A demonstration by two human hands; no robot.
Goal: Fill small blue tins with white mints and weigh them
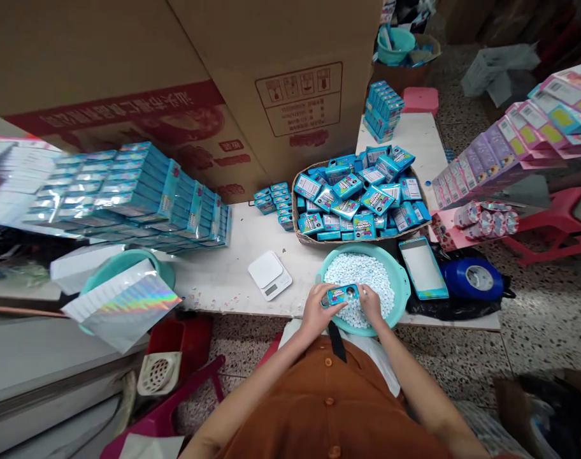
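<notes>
My left hand point(319, 312) and my right hand point(370, 303) hold a small blue printed box point(341, 295) between them, with its lid or front showing a round silver spot. Both hands are over a teal plastic basin point(401, 280) filled with small white round pieces point(360, 277), which lie just under the box. A woven basket point(304, 223) heaped with blue boxes stands beyond the basin. A white digital kitchen scale point(269, 274) sits on the table to the left of my hands.
Stacked blue boxes point(128, 191) and holographic mailer bags point(123, 306) lie on the white table point(223, 274) at left. An open blue box point(423, 268) and blue tape roll point(472, 277) are at right. Large cardboard cartons point(290, 83) stand behind.
</notes>
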